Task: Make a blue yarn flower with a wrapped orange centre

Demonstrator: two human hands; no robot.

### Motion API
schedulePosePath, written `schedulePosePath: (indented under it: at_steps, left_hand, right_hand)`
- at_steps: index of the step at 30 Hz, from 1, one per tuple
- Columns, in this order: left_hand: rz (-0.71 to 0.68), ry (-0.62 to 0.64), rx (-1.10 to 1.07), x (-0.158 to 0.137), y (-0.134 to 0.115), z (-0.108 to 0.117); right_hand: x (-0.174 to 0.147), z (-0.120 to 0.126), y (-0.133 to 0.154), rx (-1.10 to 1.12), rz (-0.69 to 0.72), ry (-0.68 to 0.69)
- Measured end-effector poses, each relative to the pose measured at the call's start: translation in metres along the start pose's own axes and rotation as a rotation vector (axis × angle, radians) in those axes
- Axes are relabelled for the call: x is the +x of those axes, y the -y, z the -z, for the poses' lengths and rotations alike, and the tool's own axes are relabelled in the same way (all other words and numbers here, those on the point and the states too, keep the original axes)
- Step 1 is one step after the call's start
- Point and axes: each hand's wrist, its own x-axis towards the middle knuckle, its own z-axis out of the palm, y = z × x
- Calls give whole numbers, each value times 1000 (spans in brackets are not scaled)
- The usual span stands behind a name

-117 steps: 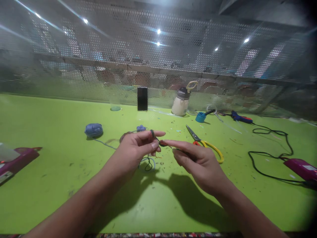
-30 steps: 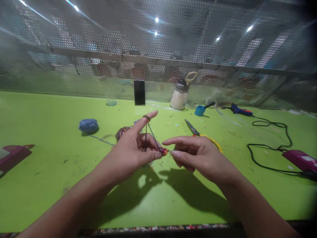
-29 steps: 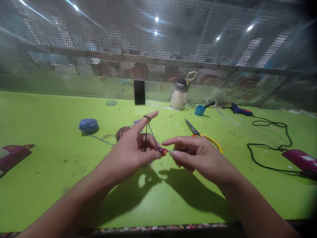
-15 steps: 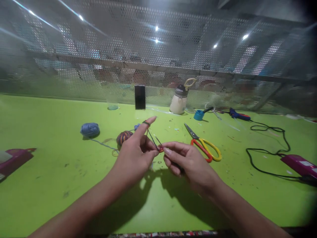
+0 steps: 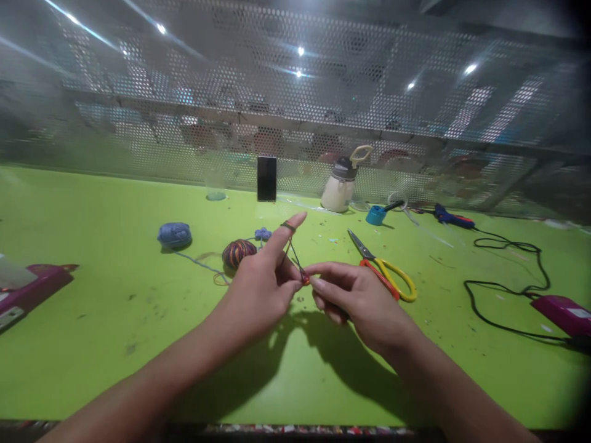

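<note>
Both hands meet above the green table. My left hand (image 5: 263,283) pinches a small red-orange crochet piece (image 5: 305,280) between thumb and fingers. Dark multicoloured yarn (image 5: 295,251) wraps round its raised index finger and runs down to that piece. On the piece's other side, the fingers of my right hand (image 5: 353,295) are closed round a thin crochet hook, now almost wholly hidden by the fingers and yarn. Just beyond the left wrist lies a multicoloured yarn ball (image 5: 239,253). A small blue crocheted flower (image 5: 263,234) sits behind the left hand.
Scissors (image 5: 383,271) with red and yellow handles lie right of my right hand. A blue yarn ball (image 5: 174,235) rests at left. Farther back stand a phone (image 5: 266,179), a bottle (image 5: 339,187) and a blue tape roll (image 5: 376,215). A black cord (image 5: 471,301) trails at right.
The hook tip that stuck up between the hands has drawn down into the work and yarn. My left index finger still holds the yarn up. The whole view has shifted slightly.
</note>
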Motion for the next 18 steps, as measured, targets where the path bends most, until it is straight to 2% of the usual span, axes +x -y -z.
schedulePosePath:
  at_steps: [3, 6, 8, 11, 18]
  left_hand:
    - [-47, -131, -64, -3, 0, -6]
    - [33, -97, -343, 1, 0, -2]
    - [105, -30, -519, 5, 0, 3]
    - [157, 36, -627, 8, -1, 10]
    - [143, -5, -658, 2, -7, 9]
  right_hand:
    - [0, -10, -7, 219, 50, -68]
    - [-1, -13, -12, 307, 162, -93]
    - [-1, -10, -14, 283, 246, -71]
    - [-1, -2, -14, 199, 327, -29]
    - [-5, 12, -3, 27, 396, 41]
